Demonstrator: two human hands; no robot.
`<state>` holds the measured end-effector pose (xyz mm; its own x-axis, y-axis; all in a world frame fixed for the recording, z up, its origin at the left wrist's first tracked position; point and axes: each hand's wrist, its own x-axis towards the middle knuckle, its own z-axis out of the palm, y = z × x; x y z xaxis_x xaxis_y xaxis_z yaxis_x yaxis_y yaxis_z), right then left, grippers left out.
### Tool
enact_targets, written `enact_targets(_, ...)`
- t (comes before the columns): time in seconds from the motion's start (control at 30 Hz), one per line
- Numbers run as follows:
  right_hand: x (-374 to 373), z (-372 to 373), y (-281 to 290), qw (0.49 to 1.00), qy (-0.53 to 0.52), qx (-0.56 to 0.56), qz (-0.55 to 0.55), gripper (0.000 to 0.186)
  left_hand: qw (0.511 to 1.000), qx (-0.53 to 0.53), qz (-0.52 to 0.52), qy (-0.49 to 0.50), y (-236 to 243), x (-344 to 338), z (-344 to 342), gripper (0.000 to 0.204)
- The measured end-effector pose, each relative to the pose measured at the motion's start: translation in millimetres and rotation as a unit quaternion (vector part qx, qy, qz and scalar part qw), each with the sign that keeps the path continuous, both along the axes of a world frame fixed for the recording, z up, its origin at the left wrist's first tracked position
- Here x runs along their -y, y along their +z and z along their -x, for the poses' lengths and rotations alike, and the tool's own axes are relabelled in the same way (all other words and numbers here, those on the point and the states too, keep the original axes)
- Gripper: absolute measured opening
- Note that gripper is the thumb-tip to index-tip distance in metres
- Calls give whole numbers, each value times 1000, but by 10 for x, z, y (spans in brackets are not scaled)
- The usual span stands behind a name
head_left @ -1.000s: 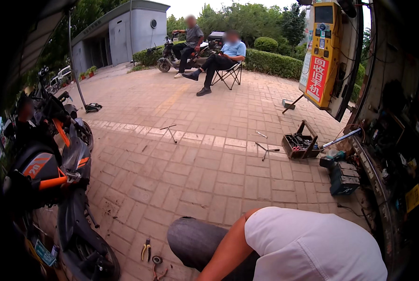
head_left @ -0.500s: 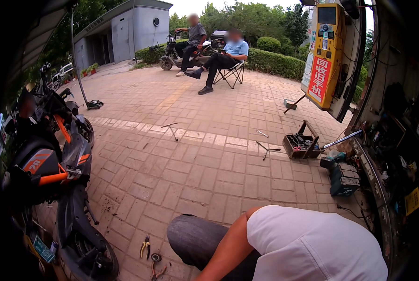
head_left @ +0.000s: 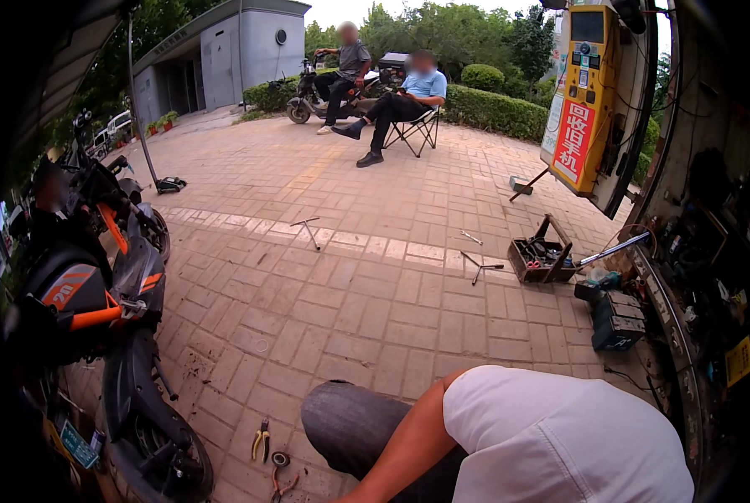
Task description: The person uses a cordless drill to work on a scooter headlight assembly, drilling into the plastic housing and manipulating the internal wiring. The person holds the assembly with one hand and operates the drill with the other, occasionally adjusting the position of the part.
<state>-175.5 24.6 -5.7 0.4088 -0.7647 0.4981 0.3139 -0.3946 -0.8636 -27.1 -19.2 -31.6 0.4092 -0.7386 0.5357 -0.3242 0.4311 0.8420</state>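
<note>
Neither of my hands shows. My right arm, in a white sleeve (head_left: 559, 427), bends at the elbow, and its bare forearm (head_left: 408, 444) runs down left past the lower edge, over a knee in dark grey trousers (head_left: 345, 415). What the hand holds is hidden. Left of the forearm, a pair of pliers with yellow and black handles (head_left: 261, 443) lies on the paving. Just below it are a small dark round thing (head_left: 281, 459) and pliers with reddish handles (head_left: 285, 485). A black and orange scooter (head_left: 127, 318) stands at the left.
On the brick paving lie a T-shaped wrench (head_left: 308, 230), a three-armed wrench (head_left: 480, 267) and a small spanner (head_left: 471, 238). An open toolbox (head_left: 532, 268) and a dark green battery-like block (head_left: 618, 323) stand at right. Farther off, one person sits on a folding chair (head_left: 418, 134), another on a scooter (head_left: 303, 105).
At the lower edge, my right forearm reaches slightly farther left. The whole view has shifted a little; the tools on the paving lie as before.
</note>
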Motion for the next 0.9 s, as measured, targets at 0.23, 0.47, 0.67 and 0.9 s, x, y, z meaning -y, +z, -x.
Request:
enact_targets(0.23, -47, 17, 105, 1000, -8, -12, 4, 62, 1000, -7, -6, -1, -48, -6, -26, 27)
enact_targets(0.47, -61, -5, 355, 999, -2, 16, 45, 58, 1000, -12, -7, -3, -74, -20, -53, 27)
enact_targets(0.67, -57, -10, 201, 999, -17, -4, 26, 59, 1000, -16, -5, -6, -95, -33, -87, 26)
enact_targets(0.9, -60, -37, 35, 994, -84, -8, 69, 64, 1000, -25, 7, -4, -97, -63, -170, 26)
